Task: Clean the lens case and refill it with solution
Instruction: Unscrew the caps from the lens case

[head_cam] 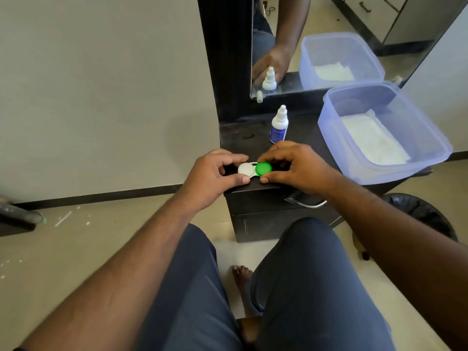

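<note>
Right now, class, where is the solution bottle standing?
The solution bottle stands upright on the dark cabinet top, just behind the right hand, left of the blue plastic tub and before the mirror.

- Both bare forearms reached forward and inward from the lower corners of the view, the hands nearly meeting at the middle
- The left hand (215, 173) lay palm down, its thumb and forefinger curled into a pinching grip, thumb tip nearest the body, forefinger on the far side
- The right hand (296, 168) mirrored it, knuckles up, fingers arched, thumb and forefinger closed in a pinch
- The two thumb tips lay near each other, apart
- Both wrists were held roughly straight
</note>
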{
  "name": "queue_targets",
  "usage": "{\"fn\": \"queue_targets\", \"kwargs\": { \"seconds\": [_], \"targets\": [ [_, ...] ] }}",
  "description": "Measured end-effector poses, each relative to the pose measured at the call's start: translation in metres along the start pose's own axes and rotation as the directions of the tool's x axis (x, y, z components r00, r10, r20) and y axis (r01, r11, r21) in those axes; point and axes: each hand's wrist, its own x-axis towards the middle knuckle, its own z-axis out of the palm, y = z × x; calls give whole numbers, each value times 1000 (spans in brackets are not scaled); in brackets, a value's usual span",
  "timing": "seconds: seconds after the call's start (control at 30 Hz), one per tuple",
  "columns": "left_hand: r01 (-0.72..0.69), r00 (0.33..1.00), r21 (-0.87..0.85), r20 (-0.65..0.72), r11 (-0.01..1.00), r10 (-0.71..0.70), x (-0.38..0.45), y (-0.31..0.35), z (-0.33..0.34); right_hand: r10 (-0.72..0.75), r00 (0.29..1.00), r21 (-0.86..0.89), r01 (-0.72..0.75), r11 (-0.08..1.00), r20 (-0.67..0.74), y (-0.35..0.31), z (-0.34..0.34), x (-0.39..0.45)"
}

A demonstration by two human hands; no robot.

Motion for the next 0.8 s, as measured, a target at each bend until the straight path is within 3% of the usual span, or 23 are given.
{"fn": "queue_targets", "kwargs": {
  "seconds": [0.13, 0.6, 0.8],
  "targets": [
    [-23, 1000, -11, -6, 1000, 23, 1, -1, 2, -22, 1000, -29, 22, 999, -3, 1, -1, 1],
    [-64, 971, 48, -229, 997, 73, -9, 1, 19, -48, 999, -9, 48, 999, -7, 2, -2, 1],
    [27, 995, -78, -94, 997, -34, -13, -1, 7, -41, 999, -5, 41, 999, 3, 3, -1, 2]
  ]
}}
